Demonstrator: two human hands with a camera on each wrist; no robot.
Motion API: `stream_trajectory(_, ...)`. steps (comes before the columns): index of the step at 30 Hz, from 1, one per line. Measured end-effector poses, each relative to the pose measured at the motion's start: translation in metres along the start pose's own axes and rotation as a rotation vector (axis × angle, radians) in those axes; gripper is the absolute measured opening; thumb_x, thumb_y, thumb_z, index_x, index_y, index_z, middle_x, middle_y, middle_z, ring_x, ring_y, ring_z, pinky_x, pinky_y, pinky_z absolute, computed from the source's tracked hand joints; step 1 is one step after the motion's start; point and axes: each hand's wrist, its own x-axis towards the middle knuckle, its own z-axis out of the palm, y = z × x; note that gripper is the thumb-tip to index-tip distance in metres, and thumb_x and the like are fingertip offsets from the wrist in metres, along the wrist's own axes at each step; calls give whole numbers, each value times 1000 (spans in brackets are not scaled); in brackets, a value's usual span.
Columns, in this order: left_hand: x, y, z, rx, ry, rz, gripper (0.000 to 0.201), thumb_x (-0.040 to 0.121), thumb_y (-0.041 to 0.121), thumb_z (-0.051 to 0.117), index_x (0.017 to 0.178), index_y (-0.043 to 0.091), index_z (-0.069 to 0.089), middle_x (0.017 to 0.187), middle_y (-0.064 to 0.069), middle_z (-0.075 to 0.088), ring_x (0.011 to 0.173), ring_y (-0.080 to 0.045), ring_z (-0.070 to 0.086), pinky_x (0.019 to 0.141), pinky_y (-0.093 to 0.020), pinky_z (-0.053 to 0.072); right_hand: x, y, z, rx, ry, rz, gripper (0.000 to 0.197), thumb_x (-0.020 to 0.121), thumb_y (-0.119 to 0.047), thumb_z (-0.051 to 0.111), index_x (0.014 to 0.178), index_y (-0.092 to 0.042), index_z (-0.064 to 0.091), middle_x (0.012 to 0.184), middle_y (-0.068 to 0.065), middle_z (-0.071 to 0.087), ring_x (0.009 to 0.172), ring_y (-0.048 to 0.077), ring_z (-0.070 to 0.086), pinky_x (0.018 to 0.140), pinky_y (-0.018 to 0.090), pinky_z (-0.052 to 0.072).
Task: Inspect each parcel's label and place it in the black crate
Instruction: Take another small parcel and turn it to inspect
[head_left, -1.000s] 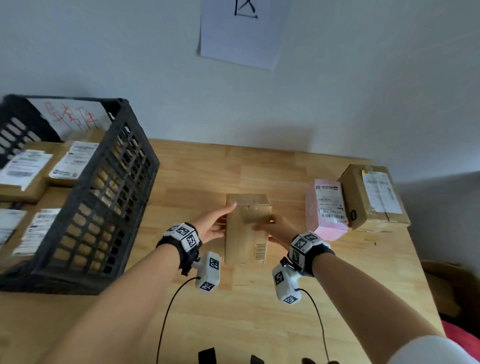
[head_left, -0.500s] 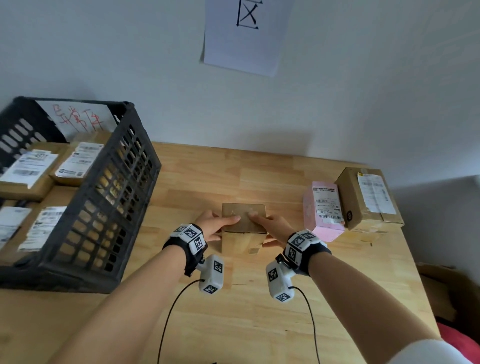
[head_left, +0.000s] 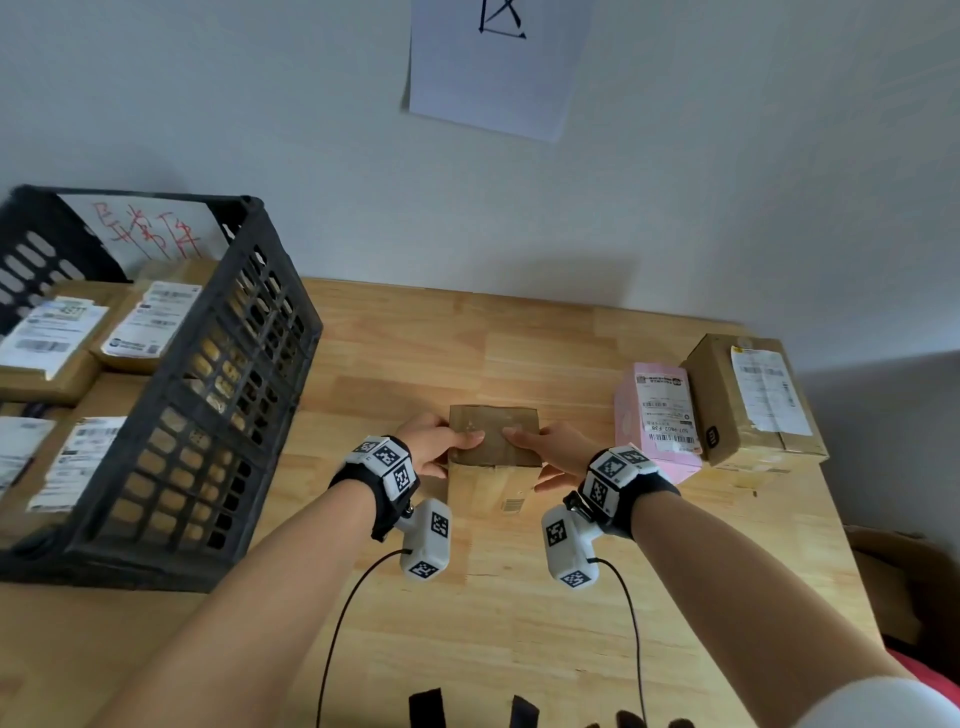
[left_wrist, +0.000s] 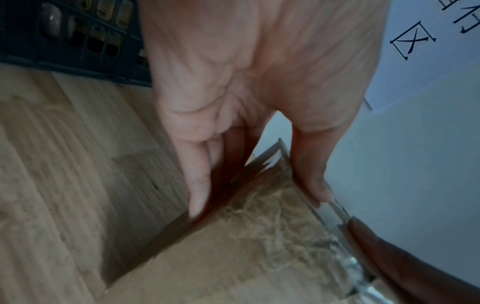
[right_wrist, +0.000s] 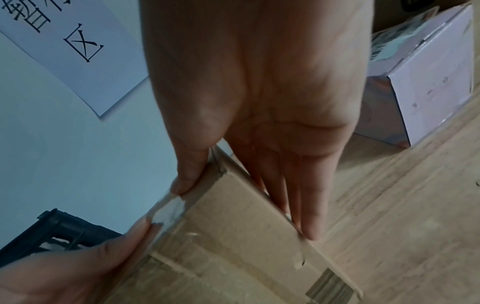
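Observation:
A brown cardboard parcel (head_left: 493, 441) stands on end at the middle of the wooden table (head_left: 519, 623), its taped end face up and a small barcode on the side facing me. My left hand (head_left: 431, 449) grips its left side with the thumb on the top face. My right hand (head_left: 553, 449) grips the right side the same way. The left wrist view shows my left hand (left_wrist: 246, 127) pinching the parcel (left_wrist: 259, 236) at a corner. In the right wrist view my right hand (right_wrist: 259, 144) clamps the parcel (right_wrist: 246, 236) at an edge. The black crate (head_left: 208, 415) stands at the left.
Several labelled brown parcels (head_left: 140, 327) lie inside the crate. A pink parcel (head_left: 657, 410) and a brown parcel (head_left: 753, 400), both with labels up, sit at the table's right. A printed paper sheet (head_left: 498, 67) hangs on the wall behind.
Both hands have tipped the parcel up from lying with its long face toward me to standing on end. The hands have shifted onto its upper end.

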Motion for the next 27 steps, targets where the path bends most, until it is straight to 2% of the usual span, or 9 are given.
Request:
stream_trajectory(3, -1, -1, 0, -4, -8, 12, 37, 72, 25, 81, 100, 12, 62, 112, -13, 66, 108, -28, 61, 95, -49, 50, -4, 1, 0, 17, -12, 4, 59, 83, -53, 63, 117, -5, 57, 106, 12, 70, 97, 27, 68, 89, 45, 55)
stream_trajectory(8, -13, -11, -1, -33, -27, 53, 28, 75, 24, 79, 95, 15, 63, 107, -10, 68, 106, -27, 62, 99, -48, 47, -20, 13, 13, 56, -19, 3, 64, 81, -63, 58, 132, -30, 41, 119, 4, 60, 104, 29, 62, 94, 49, 50)
stream_trajectory(11, -18, -14, -5, -71, -18, 73, 32, 75, 23, 79, 99, 11, 63, 99, -9, 69, 99, -26, 65, 93, -45, 52, -33, 9, 15, -31, 17, -50, 66, 86, -66, 45, 137, -25, 38, 129, 0, 49, 115, 26, 51, 99, 49, 43)
stream_trajectory(15, -16, -14, -6, -113, 101, 17, 29, 84, 34, 69, 94, 8, 61, 83, -9, 65, 78, -25, 64, 84, -40, 56, -44, 6, 10, -107, 11, -51, 84, 83, -79, 19, 137, -19, 45, 128, 10, 57, 111, 24, 55, 98, 45, 44)
stream_trajectory(21, -20, -18, 11, -384, 105, -42, 53, 92, 48, 52, 120, 3, 46, 94, -16, 57, 77, -28, 59, 61, -36, 50, -37, 23, 17, -119, 103, 87, 67, 94, -62, 30, 129, -7, 46, 113, 14, 61, 92, 28, 65, 88, 39, 54)
stream_trajectory(22, -21, -20, 17, -403, 66, -27, 58, 91, 48, 53, 129, 4, 44, 106, -17, 56, 90, -30, 59, 64, -35, 49, -34, 26, 20, -112, 104, 114, 65, 95, -59, 31, 127, -5, 46, 105, 13, 62, 89, 29, 66, 89, 41, 55)
stream_trajectory(24, -25, -25, 27, -346, -18, 9, 56, 90, 41, 58, 133, 8, 45, 130, -15, 51, 118, -29, 50, 88, -36, 46, -32, 29, 25, -118, 116, 134, 56, 97, -53, 30, 114, -3, 47, 86, 9, 58, 84, 29, 65, 90, 44, 54)
stream_trajectory(25, -27, -29, 30, -306, -65, 10, 48, 88, 36, 62, 125, 8, 51, 130, -12, 52, 119, -26, 49, 98, -35, 40, -31, 30, 27, -132, 120, 132, 49, 99, -49, 31, 105, -3, 47, 80, 8, 55, 85, 30, 64, 91, 44, 53)
stream_trajectory(27, -29, -39, 32, -219, -121, 17, 37, 79, 28, 74, 105, 9, 56, 113, -11, 60, 108, -22, 55, 99, -30, 35, -29, 32, 32, -133, 94, 111, 39, 100, -39, 37, 96, -3, 52, 82, 11, 58, 94, 32, 66, 94, 44, 52)
